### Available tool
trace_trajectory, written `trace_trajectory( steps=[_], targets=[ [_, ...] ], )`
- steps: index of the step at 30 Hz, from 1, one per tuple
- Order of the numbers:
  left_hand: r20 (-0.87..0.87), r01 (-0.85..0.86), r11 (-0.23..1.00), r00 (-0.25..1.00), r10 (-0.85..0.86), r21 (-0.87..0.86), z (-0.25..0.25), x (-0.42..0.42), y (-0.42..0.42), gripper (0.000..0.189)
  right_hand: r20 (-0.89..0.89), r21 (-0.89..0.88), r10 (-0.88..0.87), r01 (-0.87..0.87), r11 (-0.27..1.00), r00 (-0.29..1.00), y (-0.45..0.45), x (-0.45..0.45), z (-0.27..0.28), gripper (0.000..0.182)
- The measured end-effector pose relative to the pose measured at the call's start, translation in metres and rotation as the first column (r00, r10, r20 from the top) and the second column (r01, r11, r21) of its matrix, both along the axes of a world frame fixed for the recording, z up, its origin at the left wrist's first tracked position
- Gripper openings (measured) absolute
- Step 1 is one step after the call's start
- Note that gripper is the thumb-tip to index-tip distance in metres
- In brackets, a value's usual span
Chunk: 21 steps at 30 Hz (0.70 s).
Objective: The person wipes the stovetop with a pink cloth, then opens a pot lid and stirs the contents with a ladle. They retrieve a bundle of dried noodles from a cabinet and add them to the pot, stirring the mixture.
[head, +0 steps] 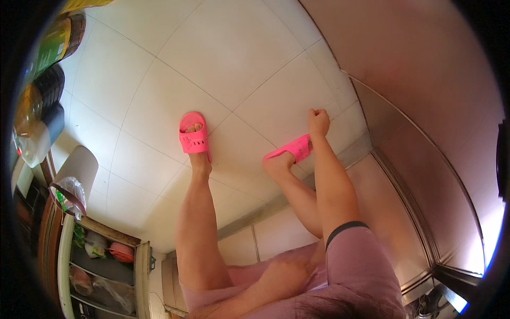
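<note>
My right hand point(319, 123) is held out over the tiled floor with its fingers curled into a fist. Nothing shows in it. Just below it in the picture is a pink slipper point(297, 148) on my right foot, turned sideways. My left hand point(287, 275) lies across my lap, against the mauve clothing point(358, 263). Its fingertips are blurred and partly hidden, so what they touch is unclear. The other pink slipper point(193, 133), on my left foot, stands flat on the floor tiles point(235, 75).
Glossy cabinet doors point(434, 79) rise along the right. At left stand several bottles point(55, 40) and a grey bin point(81, 165) with a plastic liner. Lower left, an open shelved compartment point(105, 271) holds bags and a pinkish-red container point(121, 252).
</note>
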<state>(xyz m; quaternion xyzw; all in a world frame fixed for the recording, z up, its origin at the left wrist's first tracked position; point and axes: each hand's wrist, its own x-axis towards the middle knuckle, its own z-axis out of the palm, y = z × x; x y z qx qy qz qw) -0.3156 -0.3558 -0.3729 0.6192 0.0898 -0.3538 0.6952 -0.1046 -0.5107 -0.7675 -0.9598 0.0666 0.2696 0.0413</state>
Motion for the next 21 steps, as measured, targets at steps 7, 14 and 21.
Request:
trace_trajectory(
  steps=[7,14,21],
  targets=[
    [0.191,-0.511,0.695,0.852,0.488,0.505,-0.018,0.011,0.048,0.041,-0.146,0.553,0.214,-0.1,0.827,0.966,0.057,-0.07,0.235,0.016],
    [0.473,-0.339,0.652,0.881,-0.033,0.678,0.127,-0.018,0.099,0.027,-0.182,0.746,0.437,-0.166,0.645,0.881,0.114,-0.107,0.547,0.019],
    [0.745,-0.483,0.645,0.634,-0.209,0.592,0.299,0.026,0.153,0.013,0.128,0.602,0.478,-0.451,0.659,0.869,0.128,-0.094,0.746,0.018]
  ],
)
